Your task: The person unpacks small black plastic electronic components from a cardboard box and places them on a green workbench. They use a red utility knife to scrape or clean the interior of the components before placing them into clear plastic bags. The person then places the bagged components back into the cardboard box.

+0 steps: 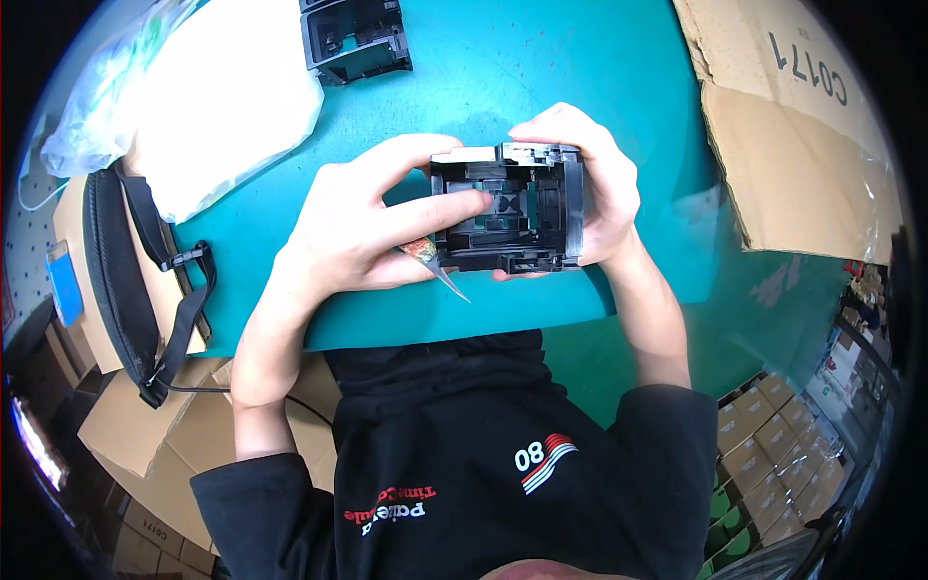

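Over the green table, a black plastic housing [556,208] with an open, ribbed inside is held between both my hands. My left hand [338,222] grips its left side, with one finger reaching into the opening and touching the inner parts. Under that hand's fingers sticks out a slim pointed tool [449,279] with a patterned coloured grip; its exact kind I cannot make out. My right hand [607,184] is wrapped round the right side of the housing, its fingertips along the far and near edges.
Another black plastic housing [358,43] stands at the far edge of the green table [483,92]. A white plastic bag [232,106] lies far left, beside a black strap with a buckle [121,261]. A large cardboard sheet [783,145] covers the right; stacked cartons [773,435] stand lower right.
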{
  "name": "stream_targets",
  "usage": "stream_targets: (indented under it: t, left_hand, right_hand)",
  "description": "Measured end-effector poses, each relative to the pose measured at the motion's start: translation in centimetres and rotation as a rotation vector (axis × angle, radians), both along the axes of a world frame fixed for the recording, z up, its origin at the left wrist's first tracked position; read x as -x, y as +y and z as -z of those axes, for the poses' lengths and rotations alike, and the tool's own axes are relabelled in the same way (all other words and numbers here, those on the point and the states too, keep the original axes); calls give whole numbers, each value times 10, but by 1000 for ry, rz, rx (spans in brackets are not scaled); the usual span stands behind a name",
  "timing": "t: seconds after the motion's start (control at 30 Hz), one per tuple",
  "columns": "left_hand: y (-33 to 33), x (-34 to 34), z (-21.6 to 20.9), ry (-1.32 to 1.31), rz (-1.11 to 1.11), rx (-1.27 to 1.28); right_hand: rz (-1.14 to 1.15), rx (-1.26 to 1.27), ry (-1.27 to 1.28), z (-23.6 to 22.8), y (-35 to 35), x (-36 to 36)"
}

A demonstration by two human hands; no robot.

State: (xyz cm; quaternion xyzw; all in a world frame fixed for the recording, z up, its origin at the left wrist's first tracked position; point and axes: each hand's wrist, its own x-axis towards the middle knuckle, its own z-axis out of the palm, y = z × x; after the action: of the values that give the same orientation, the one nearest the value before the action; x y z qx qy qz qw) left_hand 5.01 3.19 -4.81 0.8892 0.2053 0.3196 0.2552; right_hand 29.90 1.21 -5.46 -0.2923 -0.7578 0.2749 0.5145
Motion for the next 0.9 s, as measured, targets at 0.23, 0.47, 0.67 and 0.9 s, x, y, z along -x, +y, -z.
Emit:
stream_targets:
  t: [0.23, 0.47, 0.67, 0.9]
  left_hand:
    - [1, 2, -2, 43, 13, -37]
    - [-1, 3, 1, 27, -7, -44]
    - [-1, 4, 1, -10, 1, -56]
    - [-1, 1, 2, -89, -13, -16]
  right_hand:
    - [4, 5, 0, 2, -1, 0]
    - [22, -9, -19, 2, -1, 1]
    - [34, -10, -3, 3, -2, 1]
    - [16, -47, 53, 6, 1, 1]
